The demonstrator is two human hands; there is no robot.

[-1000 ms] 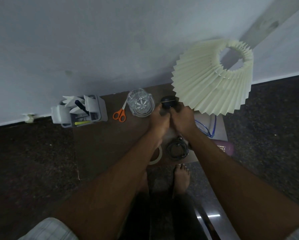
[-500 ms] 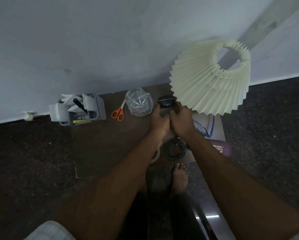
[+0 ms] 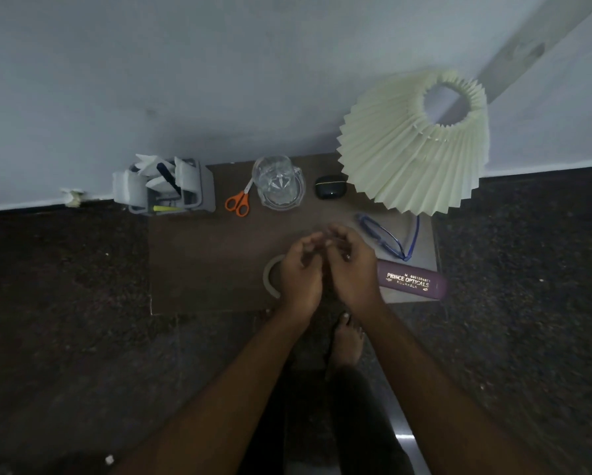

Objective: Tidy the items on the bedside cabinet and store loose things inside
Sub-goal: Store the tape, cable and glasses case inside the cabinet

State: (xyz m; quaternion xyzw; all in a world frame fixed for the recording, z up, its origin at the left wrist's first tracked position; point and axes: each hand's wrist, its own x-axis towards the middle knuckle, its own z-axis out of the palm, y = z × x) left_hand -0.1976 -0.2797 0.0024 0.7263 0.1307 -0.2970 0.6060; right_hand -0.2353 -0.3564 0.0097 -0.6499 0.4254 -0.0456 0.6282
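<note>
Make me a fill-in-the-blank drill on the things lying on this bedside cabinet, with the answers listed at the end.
1. The scissors beside the clear glass jug have ____ handles.
2. The spectacle case printed PRINCE OPTICALS is ____ in colour.
3. The small black case lies between the jug and the pleated ____.
4. The glasses next to the spectacle case have a ____ frame.
Missing words: orange; purple; lampshade; blue.
</note>
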